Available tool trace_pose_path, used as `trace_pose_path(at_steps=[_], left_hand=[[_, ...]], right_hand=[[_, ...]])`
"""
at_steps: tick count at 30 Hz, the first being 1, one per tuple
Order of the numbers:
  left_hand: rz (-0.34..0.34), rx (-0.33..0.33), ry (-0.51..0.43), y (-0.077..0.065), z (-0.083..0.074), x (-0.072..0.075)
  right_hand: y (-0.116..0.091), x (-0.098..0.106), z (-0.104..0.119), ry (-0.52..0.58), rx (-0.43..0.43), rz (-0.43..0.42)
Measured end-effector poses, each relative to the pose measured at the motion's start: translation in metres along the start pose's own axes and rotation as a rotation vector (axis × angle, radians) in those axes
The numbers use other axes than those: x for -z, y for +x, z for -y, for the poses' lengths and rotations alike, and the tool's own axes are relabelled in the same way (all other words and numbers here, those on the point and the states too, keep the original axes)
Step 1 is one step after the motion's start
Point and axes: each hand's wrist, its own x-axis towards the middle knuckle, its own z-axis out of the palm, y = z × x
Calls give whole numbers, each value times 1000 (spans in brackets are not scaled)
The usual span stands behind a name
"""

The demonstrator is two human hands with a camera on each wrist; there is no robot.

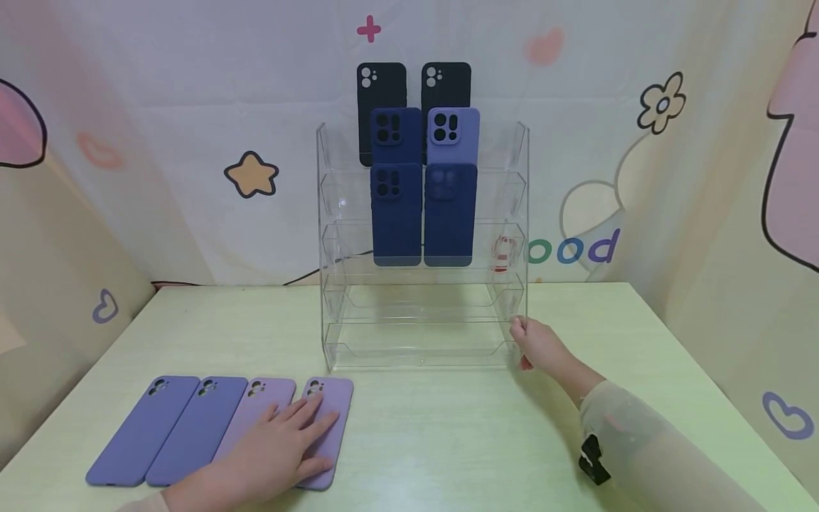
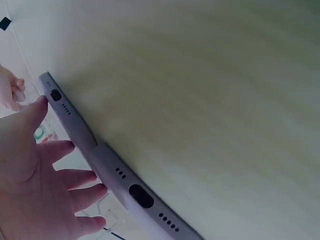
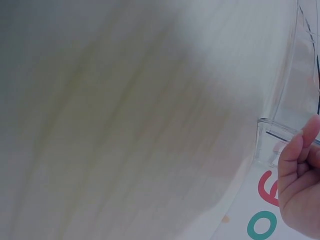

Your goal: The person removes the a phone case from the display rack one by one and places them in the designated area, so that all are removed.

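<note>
My left hand (image 1: 271,448) rests with spread fingers on a light purple phone case (image 1: 339,416) at the right end of a row lying flat on the table. Beside it lie a second light purple phone case (image 1: 239,419), partly under the hand, and two bluer purple cases (image 1: 198,427). In the left wrist view, the fingertips touch the edge of a phone case (image 2: 112,172). My right hand (image 1: 544,345) grips the lower right side of a clear tiered display rack (image 1: 422,341), fingers curled round its edge; the right wrist view shows this hand (image 3: 300,185) at the rack's corner.
Upright in the rack stand two black phone cases (image 1: 382,85) at the back, a navy case (image 1: 387,153) and a purple case (image 1: 463,149) in the middle, and two navy cases (image 1: 397,227) in front. Behind the table (image 1: 435,441) hangs a patterned cloth (image 1: 192,213).
</note>
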Motion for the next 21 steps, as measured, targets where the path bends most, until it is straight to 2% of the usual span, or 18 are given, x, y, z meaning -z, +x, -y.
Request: trace_pose_path(at_steps=[6,10,13,15,18,21], left_hand=[[39,36,-28,-1,4,2],[51,47,-14,0,8,5],[-6,28,-20,3,10,13],[-80,6,-63,7,10,21],[-164,28,-185,19,7,37],[-236,61,-383,38,2,55]], right_hand=[[0,1,0,2,1,6],[0,2,1,1,6,2],[0,2,1,-1,5,3],[0,1,1,-2,7,9],[0,2,1,-4,6,14],[0,1,2,-8,0,7]])
